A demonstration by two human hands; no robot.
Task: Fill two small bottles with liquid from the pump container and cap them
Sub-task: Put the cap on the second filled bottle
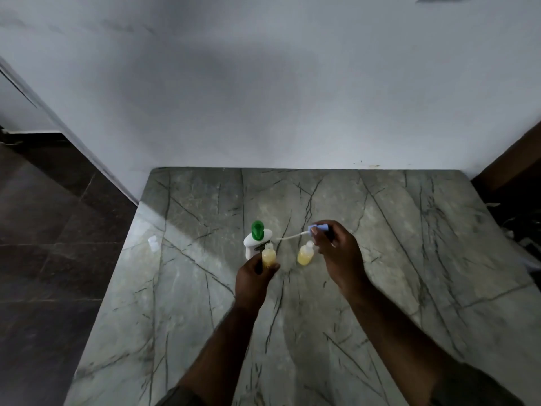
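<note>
Hands meet near the middle of the frame over a grey veined marble table [409, 259]. The left hand [253, 281] wraps around an uncapped small bottle [268, 255] of yellow liquid, just in front of the white pump container [255, 238] with its green top. The right hand [336, 253] pinches a blue spray cap [320, 229] whose thin tube points left, above a second yellow bottle [306, 254] standing on the table.

Dim, soft light is falling from the left, laying a pale glare band across the marble table [175, 230], while wide-angle distortion is bending the edges and both forearms are blurring slightly.
</note>
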